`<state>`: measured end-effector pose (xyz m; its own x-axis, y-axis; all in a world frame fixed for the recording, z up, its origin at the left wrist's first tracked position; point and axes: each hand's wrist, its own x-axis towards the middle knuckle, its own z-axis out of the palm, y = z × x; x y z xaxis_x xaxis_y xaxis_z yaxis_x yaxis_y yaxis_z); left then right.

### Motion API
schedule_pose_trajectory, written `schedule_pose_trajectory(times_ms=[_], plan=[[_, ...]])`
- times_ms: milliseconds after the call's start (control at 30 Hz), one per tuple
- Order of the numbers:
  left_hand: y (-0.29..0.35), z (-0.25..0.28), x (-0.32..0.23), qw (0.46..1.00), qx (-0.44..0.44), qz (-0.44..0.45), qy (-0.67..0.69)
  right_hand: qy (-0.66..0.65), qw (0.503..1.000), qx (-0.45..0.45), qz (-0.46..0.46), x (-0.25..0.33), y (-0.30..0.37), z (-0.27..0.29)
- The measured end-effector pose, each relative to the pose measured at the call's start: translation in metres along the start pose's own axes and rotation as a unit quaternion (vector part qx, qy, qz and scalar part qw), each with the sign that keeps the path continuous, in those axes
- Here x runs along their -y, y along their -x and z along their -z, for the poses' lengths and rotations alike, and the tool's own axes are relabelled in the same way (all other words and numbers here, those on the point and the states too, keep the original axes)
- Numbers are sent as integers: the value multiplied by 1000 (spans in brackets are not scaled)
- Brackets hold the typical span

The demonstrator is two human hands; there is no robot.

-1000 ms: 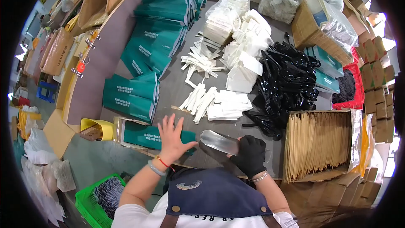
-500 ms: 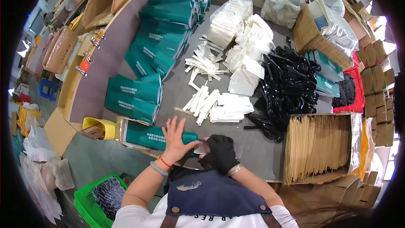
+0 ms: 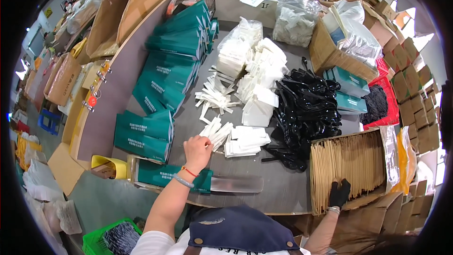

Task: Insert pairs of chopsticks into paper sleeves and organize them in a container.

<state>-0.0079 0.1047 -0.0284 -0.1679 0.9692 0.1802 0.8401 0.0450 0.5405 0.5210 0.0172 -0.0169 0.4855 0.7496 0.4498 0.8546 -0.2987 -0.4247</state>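
My left hand (image 3: 197, 152) is closed with curled fingers at the near end of a small pile of white paper strips (image 3: 218, 133); whatever it may hold is hidden. Under that wrist lies a green printed sleeve (image 3: 163, 174), and a clear plastic sleeve (image 3: 237, 184) sticks out from its right end. On the right, my right hand (image 3: 339, 193) in a black glove reaches into a cardboard box of thin tan sticks (image 3: 351, 165). Its thumb and fingers are apart, resting on the sticks. A stack of white folded packets (image 3: 246, 141) lies to the right of the strips.
Green printed sleeves (image 3: 163, 80) are fanned along the left wall. Black glossy plastic pieces (image 3: 309, 108) are heaped right of centre, near more white packets (image 3: 259, 101). Beyond stand an open carton (image 3: 325, 49) and a red crate (image 3: 387, 99). A yellow container (image 3: 109, 166) sits at the left edge.
My left hand has lifted off the green sleeve and moved forward to the white strips, closing. My right hand has left the clear plastic sleeve and moved right into the box of sticks.
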Motion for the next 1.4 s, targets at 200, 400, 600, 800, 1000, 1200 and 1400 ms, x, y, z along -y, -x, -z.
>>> schedule_pose_trajectory(times_ms=[200,400,600,800,1000,1200,1400], plan=[[-40,-31,-34,987,63,-75,131,51,982,159,-88,-14,-18,4],[-70,-57,-60,988,110,-108,-21,147,959,205,-128,10,-23,16],[-74,-58,-52,977,180,-104,-36,-177,963,-14,-201,-10,-2,-8],[-65,-54,-54,982,128,-138,-12,-233,971,-31,47,98,65,-29],[-65,-65,-45,977,43,-206,15,-330,926,145,-114,152,113,-69],[-63,-56,-55,970,8,-243,16,-320,945,73,6,155,49,-74],[-56,-54,-54,969,-2,-246,30,-137,957,241,89,178,21,-64]])
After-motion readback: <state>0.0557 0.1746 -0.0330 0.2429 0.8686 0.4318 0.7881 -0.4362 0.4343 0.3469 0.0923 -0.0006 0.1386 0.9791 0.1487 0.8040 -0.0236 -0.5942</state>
